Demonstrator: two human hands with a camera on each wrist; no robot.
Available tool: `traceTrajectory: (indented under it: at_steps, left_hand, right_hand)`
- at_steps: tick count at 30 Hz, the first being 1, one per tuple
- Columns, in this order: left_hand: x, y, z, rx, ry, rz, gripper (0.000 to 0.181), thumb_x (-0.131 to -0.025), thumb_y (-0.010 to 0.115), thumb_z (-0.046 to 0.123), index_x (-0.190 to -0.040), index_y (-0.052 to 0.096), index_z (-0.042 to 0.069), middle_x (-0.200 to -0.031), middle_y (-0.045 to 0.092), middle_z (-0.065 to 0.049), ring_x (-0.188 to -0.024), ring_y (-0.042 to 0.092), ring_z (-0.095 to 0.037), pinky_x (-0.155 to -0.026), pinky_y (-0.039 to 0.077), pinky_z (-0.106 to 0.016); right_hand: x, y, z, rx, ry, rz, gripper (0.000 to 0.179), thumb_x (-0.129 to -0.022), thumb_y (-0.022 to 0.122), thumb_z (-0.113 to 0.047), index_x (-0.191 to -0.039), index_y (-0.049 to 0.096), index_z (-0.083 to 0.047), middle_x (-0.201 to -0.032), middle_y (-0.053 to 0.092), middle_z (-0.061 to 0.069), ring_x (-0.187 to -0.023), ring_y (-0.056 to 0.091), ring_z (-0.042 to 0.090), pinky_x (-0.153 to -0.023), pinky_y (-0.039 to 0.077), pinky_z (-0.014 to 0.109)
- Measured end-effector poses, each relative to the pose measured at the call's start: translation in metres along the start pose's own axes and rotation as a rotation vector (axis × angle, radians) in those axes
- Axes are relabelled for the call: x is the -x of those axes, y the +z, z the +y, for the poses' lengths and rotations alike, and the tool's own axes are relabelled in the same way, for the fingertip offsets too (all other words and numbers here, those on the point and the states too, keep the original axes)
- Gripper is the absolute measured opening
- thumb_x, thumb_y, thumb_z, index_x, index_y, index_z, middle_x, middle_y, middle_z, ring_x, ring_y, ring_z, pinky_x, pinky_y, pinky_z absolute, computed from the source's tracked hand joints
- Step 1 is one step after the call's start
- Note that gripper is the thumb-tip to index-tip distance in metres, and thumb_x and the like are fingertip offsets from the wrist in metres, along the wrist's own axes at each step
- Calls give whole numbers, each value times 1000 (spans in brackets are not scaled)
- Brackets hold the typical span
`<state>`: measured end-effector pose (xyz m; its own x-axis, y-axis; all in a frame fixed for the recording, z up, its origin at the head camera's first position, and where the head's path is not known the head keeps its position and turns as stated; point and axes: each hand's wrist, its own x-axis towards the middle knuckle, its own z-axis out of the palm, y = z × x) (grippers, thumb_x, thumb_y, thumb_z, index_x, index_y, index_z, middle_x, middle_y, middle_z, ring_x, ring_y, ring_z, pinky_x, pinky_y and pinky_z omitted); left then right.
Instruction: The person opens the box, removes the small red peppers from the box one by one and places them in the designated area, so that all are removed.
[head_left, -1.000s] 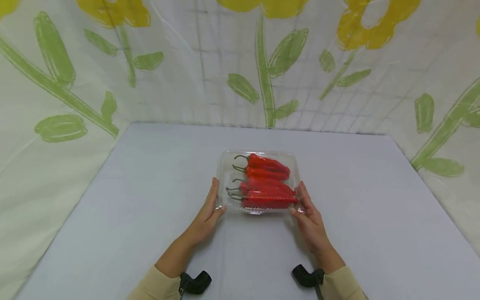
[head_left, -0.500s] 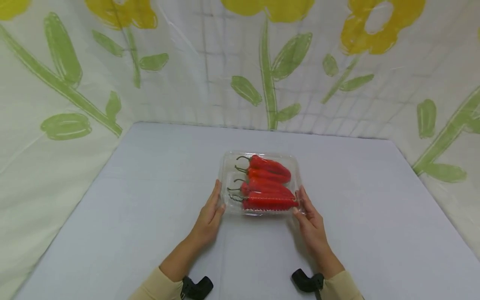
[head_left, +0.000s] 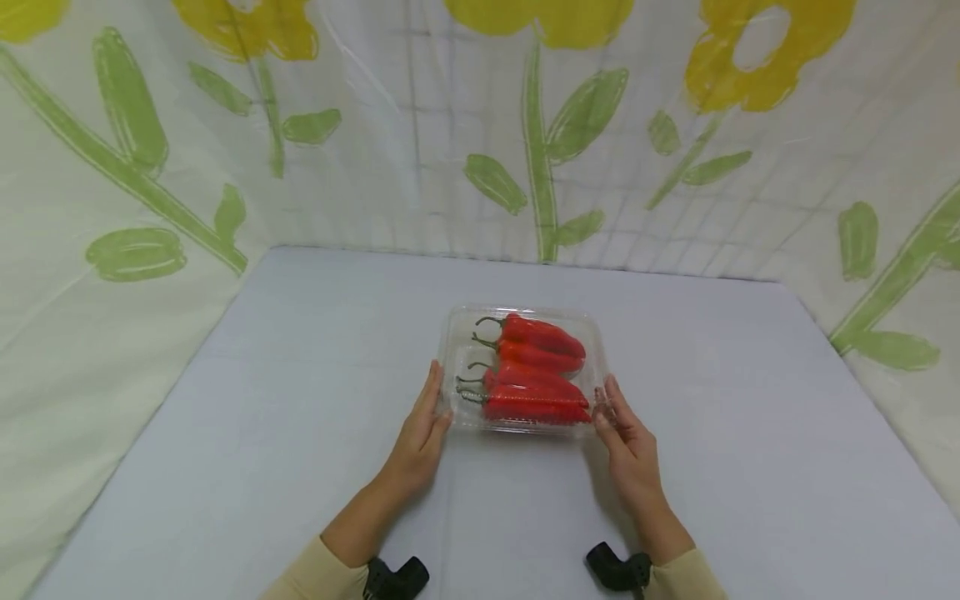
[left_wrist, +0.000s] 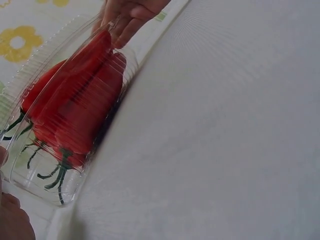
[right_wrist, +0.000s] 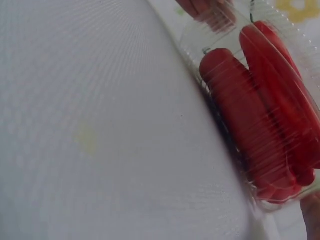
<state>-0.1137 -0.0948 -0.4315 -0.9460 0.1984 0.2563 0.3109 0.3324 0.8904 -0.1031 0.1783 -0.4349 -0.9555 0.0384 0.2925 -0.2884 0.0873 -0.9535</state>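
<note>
A clear plastic clamshell box [head_left: 459, 329] with several long red peppers [head_left: 536, 379] inside lies between my two hands in the head view. The green stems of the peppers point left. Its lid looks closed. My left hand [head_left: 415, 437] grips the box's left side near the front corner, thumb at the front. On the opposite side, my right hand [head_left: 633, 450] pinches the front right corner between thumb and fingers. From the left wrist, the peppers [left_wrist: 80, 95] show through the side wall. Whether the box touches the table or hovers just above cannot be told.
A white-covered table [head_left: 735, 417] spreads around the box. Behind it hangs a pale curtain [head_left: 360, 192] painted with yellow flowers and green leaves. Each wrist carries a black camera mount, the left one [head_left: 397, 577] and the right one [head_left: 617, 567], near the beige sleeves.
My right hand has slid slightly right and outward at the box's corner. The peppers have shifted a little inside. The left hand stays at its side, and the head view has drifted slightly.
</note>
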Motion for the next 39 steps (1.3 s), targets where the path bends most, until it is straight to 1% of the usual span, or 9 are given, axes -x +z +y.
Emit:
traceTrajectory:
  at_steps: [9, 12, 16, 21, 29, 31, 34, 36, 39]
  left_hand:
    - [-5, 1, 4, -90, 68, 49, 63, -90, 44, -2, -146, 16, -5, -155, 13, -19, -144, 12, -32, -111, 0, -8]
    - [-8, -2, 8, -105, 79, 87, 67, -84, 46, -3, -146, 20, -2, -155, 19, -16, -144, 15, -30, -116, 3, -18]
    - [-14, -8, 10, -78, 119, 115, 68, -81, 50, -3, -145, 27, 2, -153, 24, -15, -143, 18, -31, -118, 8, -33]
    - [-30, -22, 14, -57, 121, 56, 58, -89, 54, 9, -143, 33, 2, -151, 29, -17, -142, 22, -30, -116, 14, -49]
    - [-66, -42, 11, -25, 13, -75, 56, -95, 47, 12, -147, 27, 7, -154, 25, -12, -143, 20, -27, -116, 18, -48]
    - [-74, -44, 7, -4, -2, -87, 54, -95, 42, 10, -147, 25, 6, -154, 24, -12, -143, 19, -27, -117, 17, -47]
    - [-84, -45, 2, 10, -17, -102, 53, -97, 37, 9, -148, 22, 4, -155, 21, -13, -144, 18, -27, -117, 17, -46]
    - [-89, -45, -1, 10, -23, -115, 53, -98, 36, 11, -148, 18, 2, -155, 17, -13, -144, 15, -27, -117, 15, -45]
    - [-94, -46, -4, -11, -33, -120, 55, -100, 36, 14, -148, 14, 1, -156, 13, -13, -144, 12, -27, -118, 13, -45]
  right_hand:
    - [-8, -7, -8, -68, -14, 23, 49, -92, 44, 6, -139, 30, 10, -149, 36, -10, -123, 44, -9, -92, 41, 5]
    - [-16, -14, -16, -23, 0, 10, 49, -93, 46, 2, -140, 35, 5, -150, 36, 0, -127, 40, -7, -93, 41, 6]
    - [-31, -26, -24, 25, -28, -83, 50, -93, 47, 1, -141, 35, 2, -149, 34, 14, -131, 37, -5, -98, 38, 11]
    - [-47, -40, -31, 186, -59, -161, 48, -95, 45, -5, -142, 36, 0, -148, 35, 17, -126, 38, -12, -95, 39, 7]
    - [-79, -52, -32, 302, -63, -240, 45, -98, 41, -12, -141, 36, 1, -145, 36, 25, -124, 37, -13, -95, 34, 3]
    - [-88, -51, -28, 319, -21, -257, 45, -100, 38, -16, -141, 35, 2, -146, 35, 24, -131, 36, -2, -102, 35, 10]
    - [-97, -47, -19, 325, 49, -288, 48, -101, 35, -20, -142, 32, 4, -149, 31, 22, -140, 27, 21, -114, 28, 34]
    - [-103, -44, -14, 333, 81, -294, 50, -101, 35, -21, -142, 30, 6, -150, 28, 22, -140, 23, 34, -114, 22, 49]
    - [-112, -41, -10, 336, 91, -315, 54, -100, 35, -21, -145, 21, 5, -152, 23, 21, -141, 20, 37, -113, 18, 55]
